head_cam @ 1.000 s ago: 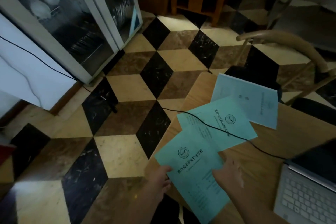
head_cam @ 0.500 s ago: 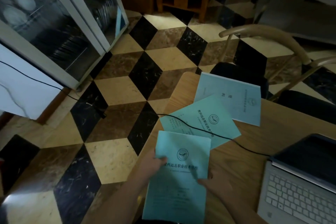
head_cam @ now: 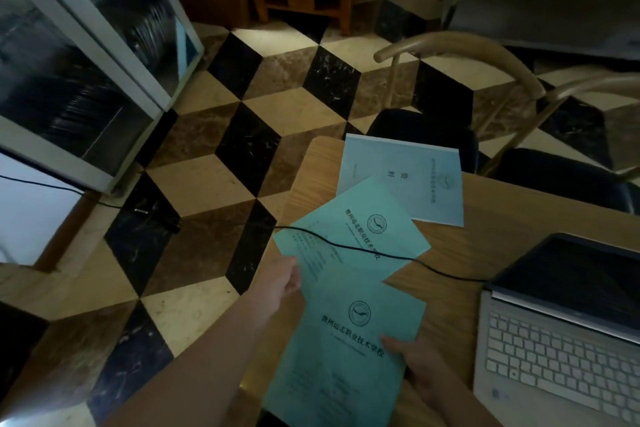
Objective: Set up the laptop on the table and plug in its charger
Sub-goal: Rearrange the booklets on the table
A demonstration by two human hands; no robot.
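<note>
A silver laptop (head_cam: pixel 561 336) stands open with a dark screen at the right of the wooden table (head_cam: pixel 485 246). Its black charger cable (head_cam: pixel 374 251) runs from the laptop's left side across a teal booklet and down to the floor at the left. My left hand (head_cam: pixel 278 282) grips the upper left edge of the nearest teal booklet (head_cam: pixel 349 350). My right hand (head_cam: pixel 417 362) pinches the same booklet at its right edge. The booklet is lifted a little off the table and hangs over its near edge.
A second teal booklet (head_cam: pixel 349 236) lies under the cable, and a pale blue one (head_cam: pixel 405 177) sits behind it. Two chairs (head_cam: pixel 450 135) stand past the table's far edge. A glass-fronted cabinet (head_cam: pixel 86 62) is at the left. The floor has a cube-pattern tiling.
The nearest teal booklet has been lifted and drawn toward me, turning more upright in both hands. My view has shifted left to right, showing more of the laptop.
</note>
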